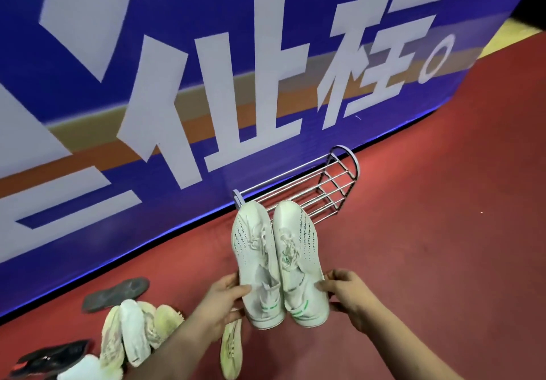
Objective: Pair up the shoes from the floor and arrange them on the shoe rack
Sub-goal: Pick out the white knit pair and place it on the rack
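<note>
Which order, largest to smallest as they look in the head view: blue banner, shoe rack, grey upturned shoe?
1. blue banner
2. shoe rack, though it stands farther from the camera
3. grey upturned shoe

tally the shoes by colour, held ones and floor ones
white shoes, held: 2
pale shoes, floor: about 5, the pile overlaps
grey shoe, sole up: 1
black shoe: 1
total: about 9

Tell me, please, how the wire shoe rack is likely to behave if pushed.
The wire shoe rack looks light, being thin open bars, so it would probably slide on the red floor. Its narrow frame might tip.
</note>
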`<state>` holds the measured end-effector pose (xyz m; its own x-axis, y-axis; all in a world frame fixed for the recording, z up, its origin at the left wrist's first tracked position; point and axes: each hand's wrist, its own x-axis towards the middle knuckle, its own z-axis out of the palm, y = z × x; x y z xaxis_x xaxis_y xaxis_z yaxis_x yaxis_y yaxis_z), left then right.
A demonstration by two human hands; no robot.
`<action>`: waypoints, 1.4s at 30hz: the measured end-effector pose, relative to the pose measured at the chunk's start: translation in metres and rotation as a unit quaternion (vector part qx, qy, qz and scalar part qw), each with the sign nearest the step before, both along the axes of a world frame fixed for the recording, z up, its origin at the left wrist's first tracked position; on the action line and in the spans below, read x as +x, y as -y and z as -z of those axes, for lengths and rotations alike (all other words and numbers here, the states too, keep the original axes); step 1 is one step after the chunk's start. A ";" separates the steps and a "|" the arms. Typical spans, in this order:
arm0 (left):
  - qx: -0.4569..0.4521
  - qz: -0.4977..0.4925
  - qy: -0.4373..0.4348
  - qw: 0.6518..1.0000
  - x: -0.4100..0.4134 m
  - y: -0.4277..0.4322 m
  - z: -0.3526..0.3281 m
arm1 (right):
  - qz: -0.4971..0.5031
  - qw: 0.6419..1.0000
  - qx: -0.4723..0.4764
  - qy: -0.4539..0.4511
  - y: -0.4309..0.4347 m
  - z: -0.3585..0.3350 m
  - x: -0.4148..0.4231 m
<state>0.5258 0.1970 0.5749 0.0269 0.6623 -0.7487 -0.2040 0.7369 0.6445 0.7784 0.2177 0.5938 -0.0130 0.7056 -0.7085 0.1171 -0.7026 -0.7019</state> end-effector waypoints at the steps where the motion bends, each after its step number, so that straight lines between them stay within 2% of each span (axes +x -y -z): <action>1: -0.008 0.000 -0.001 1.000 0.007 -0.010 0.005 | 0.000 1.000 -0.006 0.002 -0.011 0.004 0.007; 10: -0.061 -0.057 -0.001 0.997 0.054 -0.158 0.071 | -0.020 0.998 -0.054 0.037 -0.169 0.070 0.045; 15: -0.059 -0.127 -0.071 0.988 0.067 -0.236 0.128 | -0.071 0.994 -0.060 0.062 -0.262 0.124 0.050; 22: -0.091 -0.187 -0.179 0.962 0.080 -0.298 0.215 | -0.142 0.981 -0.099 0.087 -0.348 0.222 0.043; 28: -0.102 -0.276 -0.209 0.932 0.091 -0.344 0.275 | -0.215 0.968 -0.093 0.089 -0.420 0.298 0.035; 32: -0.119 -0.283 -0.258 0.916 0.093 -0.360 0.299 | -0.273 0.956 -0.071 0.081 -0.449 0.328 0.026; 38: -0.181 -0.283 -0.303 0.892 0.091 -0.376 0.329 | -0.342 0.930 -0.046 0.128 -0.462 0.375 0.020; 42: -0.206 -0.160 -0.385 0.885 0.084 -0.375 0.339 | -0.371 0.912 -0.031 0.174 -0.460 0.385 0.017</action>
<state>0.6098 0.5722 0.2357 -0.7356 0.2103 -0.6440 -0.0622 0.9256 0.3734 0.7959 0.6777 0.2085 -0.2376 0.5529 -0.7987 0.7839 -0.3764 -0.4938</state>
